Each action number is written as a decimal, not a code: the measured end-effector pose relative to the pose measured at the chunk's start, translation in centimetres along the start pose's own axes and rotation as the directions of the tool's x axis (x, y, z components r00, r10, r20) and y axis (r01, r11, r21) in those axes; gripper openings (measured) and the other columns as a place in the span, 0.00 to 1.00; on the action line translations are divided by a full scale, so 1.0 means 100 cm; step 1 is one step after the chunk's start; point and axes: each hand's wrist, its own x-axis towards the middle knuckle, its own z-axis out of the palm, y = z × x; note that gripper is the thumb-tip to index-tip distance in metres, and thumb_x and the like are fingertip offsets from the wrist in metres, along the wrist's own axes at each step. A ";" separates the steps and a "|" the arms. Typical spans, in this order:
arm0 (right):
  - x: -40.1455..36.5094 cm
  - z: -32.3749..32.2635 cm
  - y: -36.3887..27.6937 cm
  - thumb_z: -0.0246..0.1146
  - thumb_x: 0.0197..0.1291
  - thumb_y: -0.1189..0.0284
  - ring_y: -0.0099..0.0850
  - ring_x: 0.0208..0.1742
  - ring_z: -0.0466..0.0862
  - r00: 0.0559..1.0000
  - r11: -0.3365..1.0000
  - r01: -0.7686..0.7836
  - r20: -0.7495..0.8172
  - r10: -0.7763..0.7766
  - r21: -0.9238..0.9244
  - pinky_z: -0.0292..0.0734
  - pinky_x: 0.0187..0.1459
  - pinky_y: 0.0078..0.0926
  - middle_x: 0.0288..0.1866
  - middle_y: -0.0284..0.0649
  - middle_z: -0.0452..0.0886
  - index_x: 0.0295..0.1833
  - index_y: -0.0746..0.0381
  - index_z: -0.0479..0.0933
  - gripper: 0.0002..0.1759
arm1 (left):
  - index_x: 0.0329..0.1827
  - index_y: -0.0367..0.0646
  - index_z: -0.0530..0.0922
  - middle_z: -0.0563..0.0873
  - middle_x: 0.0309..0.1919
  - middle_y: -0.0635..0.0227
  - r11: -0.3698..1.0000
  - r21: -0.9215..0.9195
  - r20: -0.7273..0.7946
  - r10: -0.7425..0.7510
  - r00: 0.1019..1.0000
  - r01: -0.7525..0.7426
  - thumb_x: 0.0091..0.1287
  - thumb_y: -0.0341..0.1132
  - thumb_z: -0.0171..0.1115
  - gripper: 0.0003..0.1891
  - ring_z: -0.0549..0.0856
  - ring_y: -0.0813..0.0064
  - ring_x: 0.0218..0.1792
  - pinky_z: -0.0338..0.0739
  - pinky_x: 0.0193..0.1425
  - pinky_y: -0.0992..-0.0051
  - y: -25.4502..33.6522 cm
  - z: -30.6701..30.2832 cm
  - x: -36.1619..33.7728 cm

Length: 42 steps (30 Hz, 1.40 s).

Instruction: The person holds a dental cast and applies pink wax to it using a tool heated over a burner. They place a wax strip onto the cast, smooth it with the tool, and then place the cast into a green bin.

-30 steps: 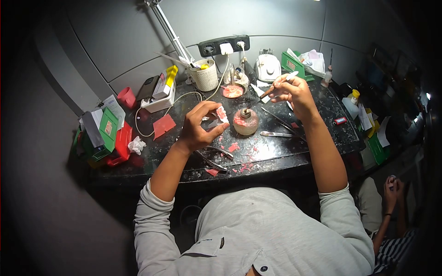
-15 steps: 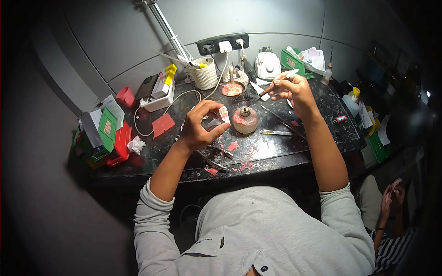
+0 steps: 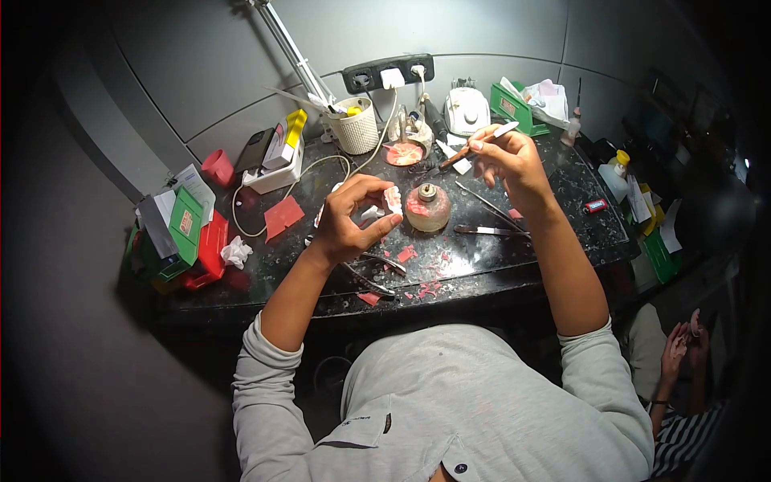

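My left hand [image 3: 347, 221] pinches a small dental model [image 3: 392, 200] with pink wax on it between thumb and fingers, left of the spirit burner [image 3: 428, 213]. The burner is a round glass with a metal neck and pinkish stains; I cannot make out a flame. Above and right of it, my right hand [image 3: 518, 169] grips a wax knife [image 3: 458, 156] by its brown handle. One end of the knife points down and left toward the space behind the burner; a pale blade shows above the fingers.
Pink wax sheet [image 3: 283, 217] and scraps lie on the black worktop. A metal knife [image 3: 482, 230] and pliers [image 3: 367, 279] are near its front. Behind stand a white woven cup [image 3: 355, 132] and a white machine [image 3: 467, 111]. At lower right another person's hands [image 3: 676, 353] hold something pink.
My right hand has tilted the wax knife and shifted its lower end slightly left and down, toward the burner. My left hand stays nearly still with the dental model.
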 end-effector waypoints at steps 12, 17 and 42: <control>-0.008 0.019 0.003 0.71 0.65 0.74 0.14 0.21 0.74 0.993 1.000 0.025 0.118 -0.025 0.001 0.64 0.20 0.11 0.28 0.32 0.81 0.46 0.68 0.83 0.09 | 0.57 0.30 0.80 0.82 0.50 0.61 0.999 -0.024 0.040 -0.023 0.999 0.024 0.62 0.32 0.75 0.23 0.85 0.73 0.51 0.80 0.60 0.72 0.004 0.001 0.000; -0.009 0.018 0.000 0.71 0.65 0.74 0.14 0.21 0.74 0.991 1.000 0.014 0.137 -0.014 0.001 0.63 0.21 0.12 0.27 0.30 0.80 0.46 0.67 0.83 0.08 | 0.55 0.29 0.81 0.83 0.49 0.60 0.999 -0.045 0.012 0.005 1.000 -0.004 0.61 0.32 0.75 0.22 0.86 0.73 0.48 0.83 0.56 0.73 0.003 0.002 0.001; -0.012 0.022 0.001 0.71 0.65 0.74 0.14 0.25 0.74 0.974 0.987 0.150 0.178 -0.139 -0.049 0.67 0.26 0.13 0.30 0.31 0.83 0.45 0.66 0.84 0.07 | 0.59 0.30 0.81 0.82 0.51 0.60 0.997 0.080 0.078 -0.004 0.997 -0.002 0.62 0.29 0.73 0.22 0.84 0.73 0.51 0.80 0.59 0.73 0.000 -0.003 0.001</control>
